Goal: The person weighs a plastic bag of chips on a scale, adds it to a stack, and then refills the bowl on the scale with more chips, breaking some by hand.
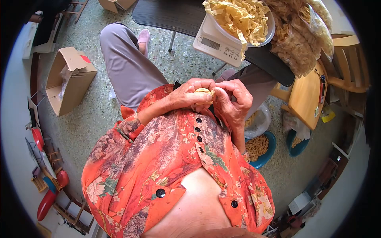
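In front of my belly, my left hand (189, 94) is closed round a crinkled, pale yellow dried piece (204, 92). Part of that piece is hidden by the fingers. My right hand (235, 97) meets it from the other side, its thumb and fingers pinched at the piece's right edge. Beyond the hands, a white digital scale (204, 32) rests on a dark table, its display lit but too small to read surely. A bowl (271, 28) on the scale is heaped with similar dried yellow strips (240, 18), one hanging over its front rim.
Clear bags of dried strips (297, 39) are piled right of the scale on the dark table (166, 16). Blue basins (271, 148) of brown pieces and a plastic bag (262, 119) stand on the floor at right, near a wooden stool (305, 95). An open cardboard box (75, 89) sits left.
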